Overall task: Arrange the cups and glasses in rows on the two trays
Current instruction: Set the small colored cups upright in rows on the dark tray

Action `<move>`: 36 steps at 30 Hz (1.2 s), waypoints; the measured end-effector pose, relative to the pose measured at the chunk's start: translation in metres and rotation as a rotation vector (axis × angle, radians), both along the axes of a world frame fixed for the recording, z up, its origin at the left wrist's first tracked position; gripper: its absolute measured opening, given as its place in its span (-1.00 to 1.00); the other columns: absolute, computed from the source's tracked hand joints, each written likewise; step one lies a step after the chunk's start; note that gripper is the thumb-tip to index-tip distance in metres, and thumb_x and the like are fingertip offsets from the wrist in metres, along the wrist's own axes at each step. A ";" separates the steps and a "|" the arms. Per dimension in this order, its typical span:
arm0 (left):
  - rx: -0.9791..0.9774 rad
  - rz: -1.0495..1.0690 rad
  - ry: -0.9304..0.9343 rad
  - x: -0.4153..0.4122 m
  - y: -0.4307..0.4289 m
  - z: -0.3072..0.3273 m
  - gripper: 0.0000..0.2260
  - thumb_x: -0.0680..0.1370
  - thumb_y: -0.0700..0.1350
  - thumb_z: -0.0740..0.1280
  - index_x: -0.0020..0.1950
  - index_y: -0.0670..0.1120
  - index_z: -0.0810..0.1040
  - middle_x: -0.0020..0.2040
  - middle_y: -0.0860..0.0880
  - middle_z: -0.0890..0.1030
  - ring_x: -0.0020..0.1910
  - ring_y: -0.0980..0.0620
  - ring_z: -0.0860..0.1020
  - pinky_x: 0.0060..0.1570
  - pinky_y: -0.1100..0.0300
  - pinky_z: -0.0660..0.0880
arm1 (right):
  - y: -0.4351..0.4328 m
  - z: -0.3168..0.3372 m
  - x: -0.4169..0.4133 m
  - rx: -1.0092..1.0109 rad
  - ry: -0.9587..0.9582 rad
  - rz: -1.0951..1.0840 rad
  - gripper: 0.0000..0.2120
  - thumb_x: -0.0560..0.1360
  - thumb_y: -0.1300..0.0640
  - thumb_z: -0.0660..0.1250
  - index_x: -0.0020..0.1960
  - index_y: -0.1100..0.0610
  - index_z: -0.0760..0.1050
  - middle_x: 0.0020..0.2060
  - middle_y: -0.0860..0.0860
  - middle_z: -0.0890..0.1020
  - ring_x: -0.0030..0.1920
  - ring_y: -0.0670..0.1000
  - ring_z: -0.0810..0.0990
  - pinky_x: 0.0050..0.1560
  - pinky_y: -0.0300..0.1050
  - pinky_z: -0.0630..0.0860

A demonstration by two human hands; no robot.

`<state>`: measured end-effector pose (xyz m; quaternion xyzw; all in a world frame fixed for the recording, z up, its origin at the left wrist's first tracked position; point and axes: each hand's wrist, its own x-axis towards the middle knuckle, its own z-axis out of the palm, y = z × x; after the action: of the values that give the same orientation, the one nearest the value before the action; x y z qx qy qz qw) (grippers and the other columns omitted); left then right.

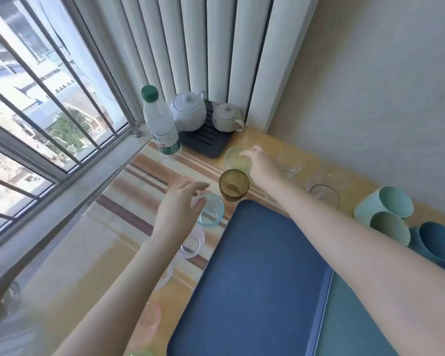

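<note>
Two trays are seen, both bare: a blue tray (254,278) in the near middle and a teal tray (350,325) partly beneath it on the right; three plastic cups (391,227) are clustered at the right; one amber glass (233,185) stands just beyond the blue tray; the left hand (180,204) is held wide, fingers spread, over one light-blue glass (211,211); the right hand (260,160) is stretched to one pale green glass (235,159), its grip too blurred to tell; two clear glasses (324,196) stand far right; two teapots (189,110) and one bottle (161,124) are set at the far end.
</note>
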<state>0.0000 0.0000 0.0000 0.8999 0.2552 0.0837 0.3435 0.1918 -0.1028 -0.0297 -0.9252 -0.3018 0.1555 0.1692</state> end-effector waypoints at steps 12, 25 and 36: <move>0.288 -0.244 0.210 0.079 -0.031 -0.044 -0.83 0.47 -0.15 0.31 0.02 -0.04 0.62 -0.06 -0.05 0.63 0.01 -0.09 0.46 -0.18 0.16 0.32 | -0.001 -0.017 0.017 -0.062 0.065 0.030 -0.72 0.53 0.25 0.17 0.22 0.22 0.47 0.20 0.08 0.51 -0.08 0.00 0.56 -0.29 -0.21 0.24; 0.149 -0.203 0.198 0.096 -0.022 -0.059 -0.76 0.36 -0.06 0.46 -0.09 -0.14 0.52 0.26 -0.10 0.40 0.13 -0.18 0.45 -0.06 0.04 0.44 | 0.001 -0.023 0.030 -0.011 0.076 0.129 -0.93 0.46 0.28 0.35 -0.18 0.28 0.52 0.49 0.08 0.18 0.30 0.21 0.43 0.18 -0.01 0.44; 0.023 -0.325 0.046 0.049 -0.050 -0.003 -0.35 0.29 -0.15 0.47 0.29 -0.02 0.24 0.21 0.04 0.40 0.18 0.02 0.40 -0.07 0.24 0.35 | -0.107 0.065 -0.063 0.449 -0.036 -0.229 -0.35 0.29 0.18 0.54 0.25 0.10 0.27 0.18 -0.07 0.35 0.07 -0.21 0.34 -0.05 -0.41 0.34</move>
<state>0.0491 -0.0504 -0.0029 0.9349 0.1132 0.0095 0.3363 0.1287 -0.2098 0.0351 -0.8953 -0.2250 0.0481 0.3815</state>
